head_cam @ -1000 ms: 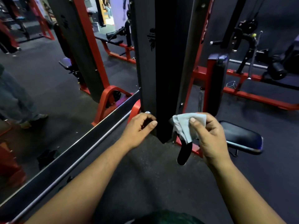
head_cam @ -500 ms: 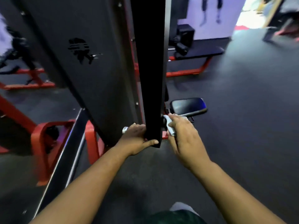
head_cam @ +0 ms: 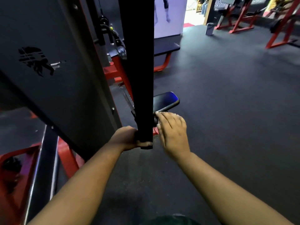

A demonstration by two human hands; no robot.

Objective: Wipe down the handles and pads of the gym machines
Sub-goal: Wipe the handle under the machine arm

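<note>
A long black upright pad (head_cam: 138, 62) hangs down the middle of the head view. My left hand (head_cam: 128, 138) grips its lower end, thumb wrapped under the bottom edge. My right hand (head_cam: 172, 129) is closed just right of the pad, over a black handle (head_cam: 155, 120) that is mostly hidden. Only a thin white sliver of the cloth (head_cam: 156, 113) shows at my fingertips. A black seat pad (head_cam: 165, 100) lies just beyond my right hand.
A dark weight-stack cover (head_cam: 48, 70) with a cut-out logo fills the left. Red frame tubes (head_cam: 68, 159) run along the floor beside it. A flat bench (head_cam: 165, 46) stands behind the pad. More red machines (head_cam: 240, 21) stand far right across dark rubber floor (head_cam: 227, 111).
The view has swung right. My right hand has closed down over the handle, so the cloth is now almost hidden. My left hand has wrapped tighter on the pad's lower end.
</note>
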